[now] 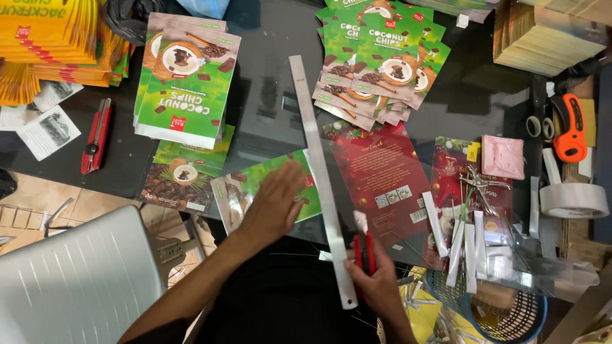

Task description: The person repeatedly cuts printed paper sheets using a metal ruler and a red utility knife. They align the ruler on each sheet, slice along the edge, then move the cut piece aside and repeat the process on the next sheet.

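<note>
Pressing down with my left hand point(275, 202), I hold a green printed sheet point(255, 188) flat on the dark glass table point(268, 95), my fingers together and spread lightly over the paper. A long metal ruler point(322, 178) lies just beside that hand, running from the far middle of the table back toward me, its near end touching my right hand point(373, 280). My right hand is at the table's near edge with its fingers clamped around a red utility knife point(364, 245), blade end pointing away from me and sitting right against the ruler's right side. To the right of the ruler lies a dark red printed sheet point(382, 172).

Farther back on the left stands a stack of green pouches point(185, 83) with a coconut picture, and a fanned pile of the same green pouches point(382, 64) sits at the far middle. A second red knife point(95, 135) lies well apart at the left. On the right are a roll of white tape point(574, 199), an orange tool point(569, 127), a pink packet point(502, 156) and white paper strips point(468, 245) above a blue basket point(510, 315). A grey chair point(76, 286) is at my lower left.
</note>
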